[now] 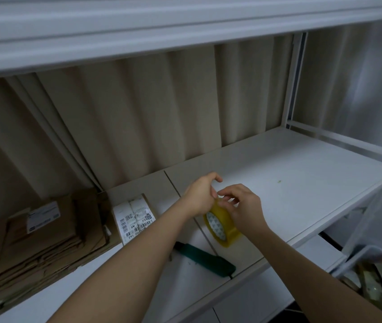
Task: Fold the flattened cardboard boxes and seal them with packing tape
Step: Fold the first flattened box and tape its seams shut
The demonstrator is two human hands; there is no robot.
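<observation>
White shelving backed by a beige curtain holds the work. Both hands meet over the tape roll (pixel 221 223), standing on edge on a flattened box (pixel 162 201): left hand (pixel 200 197) steadies its rim, right hand (pixel 243 207) pinches at the top, likely hunting the tape's loose end. The shipping label (pixel 134 217) reads "A5" and "163". A green cutter (pixel 206 258) lies near.

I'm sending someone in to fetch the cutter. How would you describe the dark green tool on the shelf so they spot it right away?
Look at the white shelf at working height. Near its front edge, just below the yellow tape roll that both hands hold, lies the dark green utility knife. It is the only long, slim, dark thing there; the cardboard to its left is brown.
</observation>
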